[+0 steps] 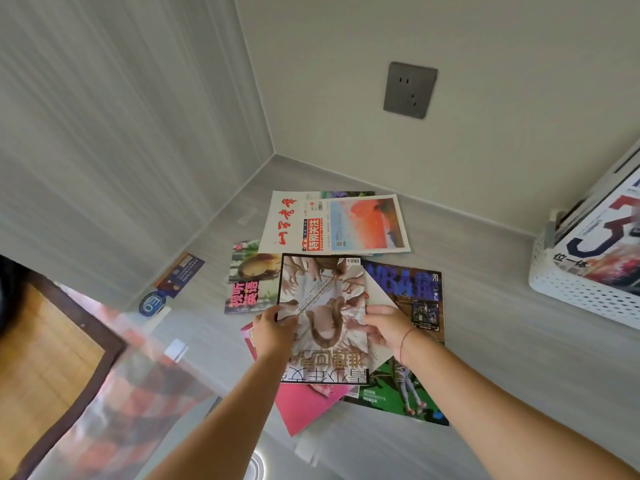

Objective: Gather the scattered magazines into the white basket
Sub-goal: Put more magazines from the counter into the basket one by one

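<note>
Two bare forearms reach in from the bottom edge toward a loose heap of magazines on a grey counter [485,306] set in a wall corner. The left hand [273,332] and right hand [388,327] hold the top magazine [325,306] by its two long edges. On each side the fingers [287,323] are curled round the edge and pinch it, about halfway along.

The magazine's long axis runs straight away from the person. Its large title characters are at the near end and read upside down from here. The cover shows a long-haired figure lying on pale cloth, ringed by reaching hands, with a black border and a barcode at the far corner.

The white basket [571,289], perforated plastic, stands well apart to the right at the frame's edge. It already holds at least one magazine. The right hand is the nearer to it, so carrying the magazine there would probably mean a sideways sweep to the right.

Under and around the held magazine lie a blue NBA magazine [412,285], a pink magazine [304,407], a green-toned magazine [249,282] and a white magazine [332,223].
</note>
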The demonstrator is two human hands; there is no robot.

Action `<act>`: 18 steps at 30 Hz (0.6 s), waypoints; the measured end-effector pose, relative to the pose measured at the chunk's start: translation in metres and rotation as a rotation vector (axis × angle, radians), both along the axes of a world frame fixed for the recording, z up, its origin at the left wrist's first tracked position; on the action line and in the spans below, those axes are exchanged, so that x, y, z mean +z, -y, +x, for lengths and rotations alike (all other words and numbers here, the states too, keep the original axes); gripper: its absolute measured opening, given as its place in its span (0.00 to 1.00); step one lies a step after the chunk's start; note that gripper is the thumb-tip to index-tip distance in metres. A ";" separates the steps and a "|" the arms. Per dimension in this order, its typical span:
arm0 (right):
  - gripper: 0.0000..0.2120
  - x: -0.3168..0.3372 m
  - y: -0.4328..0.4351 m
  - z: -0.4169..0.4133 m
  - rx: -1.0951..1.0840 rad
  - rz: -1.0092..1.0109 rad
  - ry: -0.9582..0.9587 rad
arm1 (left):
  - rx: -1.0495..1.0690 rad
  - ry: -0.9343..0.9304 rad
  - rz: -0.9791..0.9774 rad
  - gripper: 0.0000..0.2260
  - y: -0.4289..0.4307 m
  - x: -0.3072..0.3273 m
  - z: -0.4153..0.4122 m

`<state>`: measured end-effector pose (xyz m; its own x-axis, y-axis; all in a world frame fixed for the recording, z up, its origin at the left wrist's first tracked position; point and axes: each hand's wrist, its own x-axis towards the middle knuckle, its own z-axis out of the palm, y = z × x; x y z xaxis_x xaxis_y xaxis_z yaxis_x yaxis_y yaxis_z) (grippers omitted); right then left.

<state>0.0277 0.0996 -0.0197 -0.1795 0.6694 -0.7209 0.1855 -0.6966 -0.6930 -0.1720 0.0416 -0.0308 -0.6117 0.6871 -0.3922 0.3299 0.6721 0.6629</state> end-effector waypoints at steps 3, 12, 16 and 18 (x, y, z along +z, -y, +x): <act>0.18 -0.003 0.002 0.005 0.057 0.036 0.031 | 0.007 0.019 -0.011 0.17 -0.004 0.001 0.003; 0.26 0.014 -0.006 0.049 0.275 0.239 0.087 | -0.255 -0.174 -0.060 0.45 -0.027 0.023 0.033; 0.19 0.046 -0.034 0.088 0.637 0.334 0.292 | -0.906 -0.634 0.128 0.46 -0.060 0.054 0.056; 0.15 0.062 -0.044 0.101 0.797 0.381 0.365 | -1.200 -0.662 0.106 0.38 -0.078 0.070 0.078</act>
<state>0.1289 0.1437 0.0428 -0.4909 0.6490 -0.5813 0.7576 -0.0115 -0.6526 -0.0941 0.1200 0.0388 0.3226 0.9301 -0.1755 0.9387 -0.2905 0.1856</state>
